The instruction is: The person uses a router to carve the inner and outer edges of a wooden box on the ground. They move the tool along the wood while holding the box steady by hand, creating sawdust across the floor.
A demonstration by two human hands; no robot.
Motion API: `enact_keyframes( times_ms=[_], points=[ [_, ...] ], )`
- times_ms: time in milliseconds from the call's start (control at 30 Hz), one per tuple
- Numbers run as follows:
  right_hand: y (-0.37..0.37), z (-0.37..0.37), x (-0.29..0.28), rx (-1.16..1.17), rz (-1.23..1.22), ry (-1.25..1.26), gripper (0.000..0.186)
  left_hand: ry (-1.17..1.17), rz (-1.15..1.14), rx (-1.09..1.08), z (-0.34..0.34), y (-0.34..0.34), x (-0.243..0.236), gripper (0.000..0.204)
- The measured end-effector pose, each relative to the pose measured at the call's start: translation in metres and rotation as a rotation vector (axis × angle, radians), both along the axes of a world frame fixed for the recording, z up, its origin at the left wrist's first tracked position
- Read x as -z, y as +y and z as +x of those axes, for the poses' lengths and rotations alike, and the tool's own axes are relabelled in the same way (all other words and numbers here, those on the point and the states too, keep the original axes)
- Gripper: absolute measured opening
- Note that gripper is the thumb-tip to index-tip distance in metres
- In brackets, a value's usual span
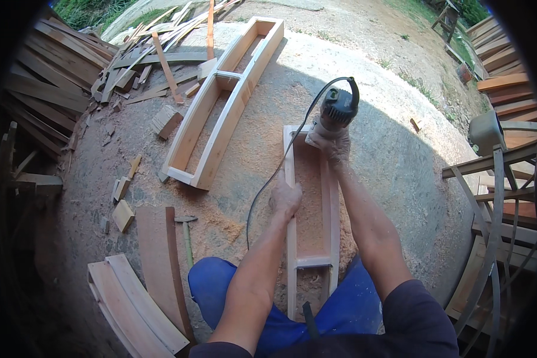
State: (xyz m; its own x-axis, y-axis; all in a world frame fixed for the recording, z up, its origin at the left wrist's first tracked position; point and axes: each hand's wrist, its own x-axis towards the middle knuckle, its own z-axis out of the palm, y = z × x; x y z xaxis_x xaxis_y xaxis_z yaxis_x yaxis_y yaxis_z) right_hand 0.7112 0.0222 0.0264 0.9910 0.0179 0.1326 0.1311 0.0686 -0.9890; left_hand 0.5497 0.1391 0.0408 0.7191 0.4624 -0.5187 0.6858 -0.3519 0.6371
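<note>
A long, narrow wooden frame with a crosspiece lies on the ground between my knees and stretches away from me. My left hand is closed around its left rail, about halfway along. At the frame's far end, my right hand grips the lower body of an upright trim router with a black motor housing. The router's base and bit are hidden by the hand. From its top a black cord loops over and runs down past my left hand.
A second long wooden frame lies to the left, with scrap wood behind it. Nearer left are a hammer, a board and curved wooden pieces. Sawdust covers the concrete; stacked planks and metal bars stand right.
</note>
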Motion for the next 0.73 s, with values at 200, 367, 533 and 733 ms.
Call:
enact_keyframes(
  times_ms=[200, 367, 533, 733],
  points=[
    [-0.001, 0.000, 0.007, -0.012, 0.021, -0.017, 0.057, -0.009, 0.012, 0.026, 0.003, 0.002, -0.004, 0.078],
    [-0.004, 0.005, 0.002, -0.084, 0.098, 0.037, 0.066, 0.000, 0.022, 0.046, 0.003, -0.001, -0.003, 0.077],
    [-0.024, -0.001, -0.020, -0.079, -0.058, -0.056, 0.059, -0.044, 0.076, 0.058, 0.006, -0.004, 0.012, 0.080],
    [-0.087, -0.076, -0.068, 0.029, -0.213, -0.197, 0.052, -0.355, 0.442, 0.165, -0.007, -0.010, 0.016, 0.091]
  ],
)
